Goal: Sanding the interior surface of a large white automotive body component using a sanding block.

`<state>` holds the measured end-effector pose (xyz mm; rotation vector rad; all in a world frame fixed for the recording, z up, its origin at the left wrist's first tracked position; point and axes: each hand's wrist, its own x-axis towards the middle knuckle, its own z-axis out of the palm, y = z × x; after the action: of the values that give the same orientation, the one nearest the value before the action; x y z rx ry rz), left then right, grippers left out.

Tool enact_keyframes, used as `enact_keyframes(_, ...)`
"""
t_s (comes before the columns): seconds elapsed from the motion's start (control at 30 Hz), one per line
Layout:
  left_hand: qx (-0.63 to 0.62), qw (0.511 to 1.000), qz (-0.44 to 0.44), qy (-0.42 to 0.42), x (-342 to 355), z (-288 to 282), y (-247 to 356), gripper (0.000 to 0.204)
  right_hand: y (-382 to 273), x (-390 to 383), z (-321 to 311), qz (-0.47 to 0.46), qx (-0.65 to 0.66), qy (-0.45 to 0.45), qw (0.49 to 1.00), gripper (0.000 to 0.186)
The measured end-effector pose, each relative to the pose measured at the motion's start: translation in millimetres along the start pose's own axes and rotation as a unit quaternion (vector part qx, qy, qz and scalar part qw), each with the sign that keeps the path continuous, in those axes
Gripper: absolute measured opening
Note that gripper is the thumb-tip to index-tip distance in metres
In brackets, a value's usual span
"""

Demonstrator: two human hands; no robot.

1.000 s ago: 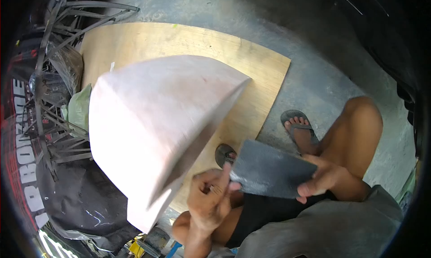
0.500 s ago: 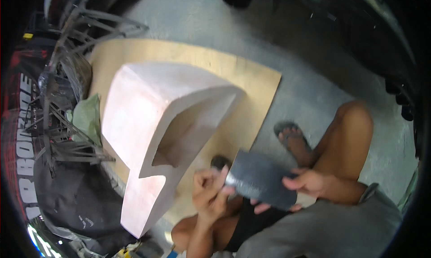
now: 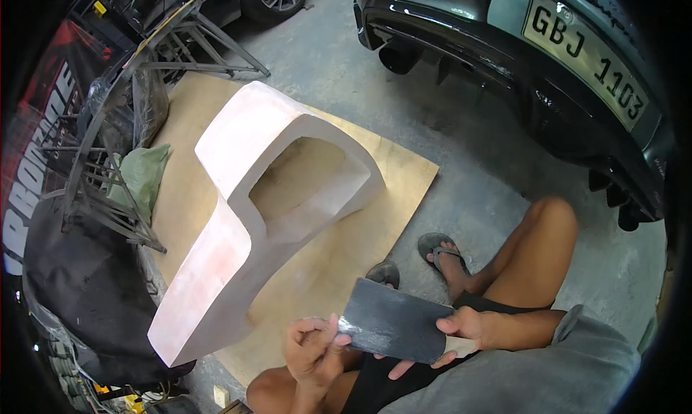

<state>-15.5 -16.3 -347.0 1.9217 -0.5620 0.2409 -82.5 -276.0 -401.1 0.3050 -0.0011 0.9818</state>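
A dark grey sheet of sandpaper point(image 3: 393, 322), with a pale dusty patch on its left half, lies level between my hands above my lap. My left hand point(image 3: 315, 349) pinches its left edge between thumb and fingers. At the other end my right hand point(image 3: 465, 329) clamps it, thumb on top and fingers below, together with a beige block-like piece point(image 3: 460, 346) whose far part is hidden. Beyond them a large whitish-pink molded shell point(image 3: 245, 143) with a wide opening rests on a plywood sheet point(image 3: 339, 248). Neither hand touches the shell.
A dark car's rear bumper point(image 3: 461, 46) overhangs the floor at upper right. Metal trestle stands point(image 3: 194, 42) and a green cloth point(image 3: 144, 176) are at left, above a black covered bundle point(image 3: 79, 291). My sandaled foot point(image 3: 447, 259) is near the plywood edge.
My view has shifted, bringing more of the car into sight. My hands and the sandpaper appear a little lower and further left; both hands keep their hold.
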Motion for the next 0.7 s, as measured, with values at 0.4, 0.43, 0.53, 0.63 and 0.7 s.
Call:
enact_keyframes(0.4, -0.086, 0.995, -0.041, 0.0, -3.8, 44.2, -39.1, 0.033, 28.7, -20.2, 23.5, -0.074, -0.217, 0.258, 0.939, 0.065)
enact_keyframes(0.43, -0.068, 0.998, -0.017, 0.003, -2.1, 44.7, -40.7, 0.033, 21.1, -26.8, 13.9, -0.038, -0.209, 0.266, 0.94, 0.062)
enact_keyframes(0.53, -0.125, 0.992, 0.004, 0.022, 0.5, 40.2, -56.1, 0.033, 16.1, -19.7, 10.9, -0.022, -0.213, 0.298, 0.93, 0.061)
enact_keyframes(0.63, -0.145, 0.987, -0.041, 0.047, -5.5, 15.4, -71.4, 0.027, 1.6, 17.9, 15.2, -0.006, -0.224, 0.343, 0.912, 0.056)
enact_keyframes(0.7, -0.163, 0.982, -0.05, 0.081, -8.9, 2.4, -83.0, 0.024, -6.3, 37.1, 17.2, 0.016, -0.232, 0.343, 0.91, 0.051)
